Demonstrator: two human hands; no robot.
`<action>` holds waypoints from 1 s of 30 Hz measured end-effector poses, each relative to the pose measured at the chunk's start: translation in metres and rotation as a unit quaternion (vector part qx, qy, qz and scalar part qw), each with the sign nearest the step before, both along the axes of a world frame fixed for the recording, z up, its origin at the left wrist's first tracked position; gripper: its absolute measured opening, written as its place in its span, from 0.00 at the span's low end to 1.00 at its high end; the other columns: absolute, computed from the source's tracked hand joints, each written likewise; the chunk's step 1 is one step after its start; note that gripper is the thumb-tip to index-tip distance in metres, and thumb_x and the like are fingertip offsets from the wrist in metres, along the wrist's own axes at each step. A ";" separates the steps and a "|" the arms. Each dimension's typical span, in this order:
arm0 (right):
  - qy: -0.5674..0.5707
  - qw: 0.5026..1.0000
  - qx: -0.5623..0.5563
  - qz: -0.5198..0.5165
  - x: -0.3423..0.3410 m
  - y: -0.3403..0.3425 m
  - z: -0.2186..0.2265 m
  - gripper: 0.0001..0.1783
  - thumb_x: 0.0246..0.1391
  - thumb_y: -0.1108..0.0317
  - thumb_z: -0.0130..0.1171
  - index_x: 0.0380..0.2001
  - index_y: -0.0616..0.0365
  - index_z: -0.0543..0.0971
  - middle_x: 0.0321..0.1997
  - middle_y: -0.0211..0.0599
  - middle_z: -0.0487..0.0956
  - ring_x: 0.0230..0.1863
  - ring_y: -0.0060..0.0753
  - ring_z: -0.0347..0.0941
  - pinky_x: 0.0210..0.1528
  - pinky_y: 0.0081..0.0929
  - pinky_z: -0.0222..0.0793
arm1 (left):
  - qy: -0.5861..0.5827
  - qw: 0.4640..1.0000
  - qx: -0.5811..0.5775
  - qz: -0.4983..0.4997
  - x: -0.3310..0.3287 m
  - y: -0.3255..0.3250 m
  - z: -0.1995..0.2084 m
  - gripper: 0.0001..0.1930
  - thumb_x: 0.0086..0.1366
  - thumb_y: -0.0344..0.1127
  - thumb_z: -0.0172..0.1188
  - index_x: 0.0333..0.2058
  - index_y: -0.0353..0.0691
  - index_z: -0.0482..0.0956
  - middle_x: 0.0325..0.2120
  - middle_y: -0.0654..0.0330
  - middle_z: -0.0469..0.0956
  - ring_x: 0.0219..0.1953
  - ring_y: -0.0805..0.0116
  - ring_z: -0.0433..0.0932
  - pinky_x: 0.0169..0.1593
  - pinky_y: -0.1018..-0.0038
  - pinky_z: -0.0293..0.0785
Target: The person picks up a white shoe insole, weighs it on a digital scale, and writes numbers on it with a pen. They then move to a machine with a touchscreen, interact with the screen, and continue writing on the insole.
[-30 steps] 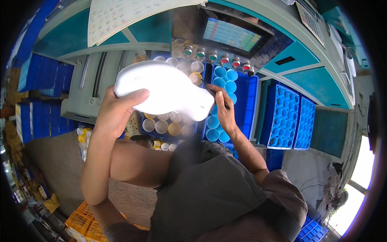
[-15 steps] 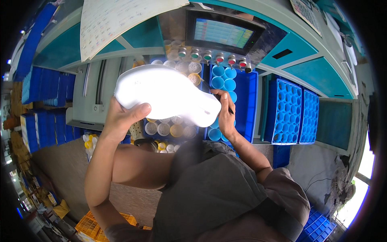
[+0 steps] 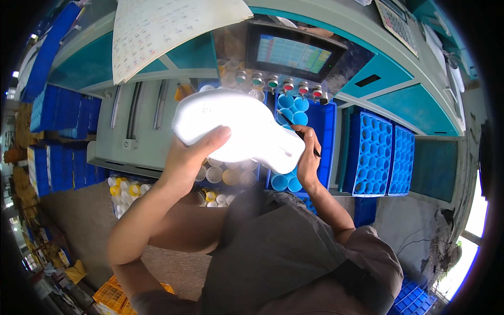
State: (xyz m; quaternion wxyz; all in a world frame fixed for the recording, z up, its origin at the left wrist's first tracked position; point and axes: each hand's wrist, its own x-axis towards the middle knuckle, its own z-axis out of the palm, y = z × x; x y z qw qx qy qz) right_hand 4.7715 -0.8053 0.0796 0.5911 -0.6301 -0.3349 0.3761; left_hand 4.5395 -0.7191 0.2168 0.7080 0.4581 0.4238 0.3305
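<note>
My left hand point(image 3: 197, 155) grips a large white, smooth-looking thing point(image 3: 236, 123), its thumb lying on top. One end is broad and rounded, the other narrow; it is too overexposed for me to tell its kind. My right hand point(image 3: 308, 157), at the narrow end, pinches a slim black pen-like stick point(image 3: 317, 153) that slants up past the fingers. The white thing hangs over light blue cups point(image 3: 279, 181) standing in a blue crate point(image 3: 327, 126), and over several clear and yellowish cups point(image 3: 214, 174) with pale contents, hiding some of them.
A machine panel with a screen point(image 3: 291, 52) and a row of buttons point(image 3: 287, 85) stands ahead. A written paper sheet point(image 3: 173, 34) overhangs at upper left. Blue crates of cups point(image 3: 374, 149) stand at right, stacked blue bins point(image 3: 55, 168) at left, yellow crates point(image 3: 113, 294) below.
The white thing and my left hand have shifted to the right. My right hand has moved slightly right and down, still holding the pen-like stick.
</note>
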 end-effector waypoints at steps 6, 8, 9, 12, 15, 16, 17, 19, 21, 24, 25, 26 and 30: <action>-0.040 0.999 -0.004 0.023 -0.003 0.000 0.000 0.24 0.70 0.55 0.36 0.40 0.63 0.76 0.37 0.37 0.75 0.39 0.25 0.68 0.45 0.24 0.64 | 0.021 1.000 0.003 0.001 -0.015 -0.002 0.003 0.30 0.58 0.39 0.67 0.56 0.34 0.67 0.48 0.56 0.74 0.53 0.67 0.71 0.56 0.69 0.66; -0.059 0.998 0.017 0.029 -0.010 0.004 0.002 0.25 0.70 0.53 0.35 0.41 0.62 0.76 0.38 0.38 0.75 0.39 0.26 0.67 0.45 0.24 0.62 | 0.018 1.000 0.014 -0.004 -0.021 0.001 0.007 0.32 0.58 0.39 0.67 0.57 0.34 0.66 0.50 0.55 0.73 0.54 0.65 0.70 0.58 0.68 0.65; -0.066 0.997 0.020 0.027 -0.013 0.005 0.003 0.27 0.70 0.51 0.34 0.41 0.62 0.76 0.39 0.39 0.75 0.39 0.26 0.66 0.45 0.24 0.61 | 0.014 1.000 0.021 0.000 -0.023 0.002 0.009 0.32 0.57 0.40 0.68 0.57 0.34 0.67 0.49 0.55 0.74 0.54 0.65 0.71 0.58 0.68 0.65; -0.083 0.996 0.039 0.014 -0.019 0.009 0.010 0.26 0.70 0.52 0.33 0.42 0.62 0.75 0.39 0.39 0.74 0.40 0.26 0.66 0.47 0.25 0.61 | 0.024 0.998 0.061 -0.017 -0.031 0.003 0.017 0.32 0.57 0.40 0.68 0.57 0.33 0.67 0.48 0.55 0.75 0.52 0.65 0.72 0.56 0.68 0.67; -0.086 0.995 0.050 -0.001 -0.022 0.013 0.016 0.24 0.71 0.56 0.34 0.43 0.63 0.75 0.41 0.39 0.75 0.44 0.28 0.69 0.51 0.27 0.63 | 0.026 0.996 0.084 -0.028 -0.037 0.003 0.020 0.33 0.56 0.40 0.69 0.57 0.32 0.67 0.48 0.54 0.75 0.51 0.65 0.73 0.55 0.68 0.68; -0.088 0.994 0.061 -0.003 -0.023 0.014 0.018 0.24 0.71 0.56 0.33 0.44 0.63 0.75 0.42 0.39 0.76 0.44 0.28 0.69 0.51 0.27 0.63 | 0.023 0.996 0.087 -0.029 -0.039 0.003 0.020 0.34 0.55 0.40 0.69 0.57 0.31 0.67 0.48 0.54 0.75 0.51 0.65 0.73 0.55 0.68 0.68; -0.091 0.993 0.068 -0.009 -0.023 0.015 0.019 0.24 0.70 0.56 0.33 0.44 0.63 0.75 0.42 0.39 0.76 0.44 0.28 0.69 0.51 0.27 0.63 | 0.019 0.996 0.079 -0.029 -0.040 0.003 0.020 0.34 0.55 0.40 0.69 0.57 0.31 0.67 0.48 0.54 0.75 0.52 0.65 0.73 0.55 0.68 0.68; -0.098 0.992 0.076 -0.011 -0.022 0.016 0.020 0.23 0.70 0.56 0.33 0.44 0.63 0.74 0.44 0.39 0.76 0.44 0.28 0.70 0.51 0.27 0.64 | 0.014 0.998 0.062 -0.027 -0.041 0.004 0.019 0.34 0.55 0.40 0.69 0.57 0.31 0.67 0.49 0.54 0.75 0.53 0.65 0.72 0.56 0.68 0.67; -0.102 0.991 0.087 -0.012 -0.021 0.015 0.021 0.23 0.70 0.57 0.34 0.44 0.63 0.74 0.44 0.39 0.76 0.44 0.28 0.70 0.51 0.27 0.64 | 0.009 0.998 0.051 -0.024 -0.041 0.002 0.018 0.34 0.56 0.41 0.69 0.58 0.31 0.66 0.50 0.53 0.74 0.53 0.64 0.72 0.57 0.67 0.66; -0.094 0.992 0.080 -0.019 -0.021 0.011 0.023 0.22 0.70 0.57 0.34 0.43 0.63 0.74 0.44 0.39 0.75 0.43 0.27 0.69 0.50 0.26 0.64 | 0.018 0.999 0.035 -0.038 -0.043 -0.001 0.018 0.35 0.56 0.41 0.68 0.58 0.32 0.66 0.51 0.53 0.73 0.55 0.64 0.70 0.58 0.67 0.65; -0.089 0.993 0.076 -0.021 -0.022 0.010 0.023 0.22 0.70 0.57 0.34 0.43 0.63 0.74 0.44 0.38 0.75 0.43 0.27 0.69 0.50 0.26 0.64 | 0.025 0.998 0.030 -0.045 -0.044 -0.002 0.018 0.35 0.57 0.41 0.68 0.58 0.32 0.65 0.51 0.53 0.73 0.56 0.63 0.69 0.59 0.66 0.64; -0.089 0.993 0.074 -0.022 -0.023 0.009 0.023 0.22 0.70 0.57 0.35 0.43 0.63 0.74 0.44 0.38 0.75 0.43 0.27 0.69 0.50 0.26 0.63 | 0.022 0.998 0.030 -0.046 -0.044 -0.002 0.017 0.35 0.57 0.42 0.68 0.59 0.32 0.65 0.52 0.53 0.73 0.56 0.63 0.69 0.59 0.66 0.64; -0.092 0.993 0.074 -0.022 -0.026 0.006 0.023 0.22 0.70 0.58 0.35 0.42 0.63 0.74 0.43 0.37 0.75 0.41 0.25 0.68 0.48 0.25 0.63 | 0.005 0.999 0.029 -0.042 -0.045 -0.002 0.014 0.36 0.59 0.43 0.66 0.61 0.33 0.62 0.54 0.54 0.71 0.58 0.64 0.68 0.60 0.66 0.63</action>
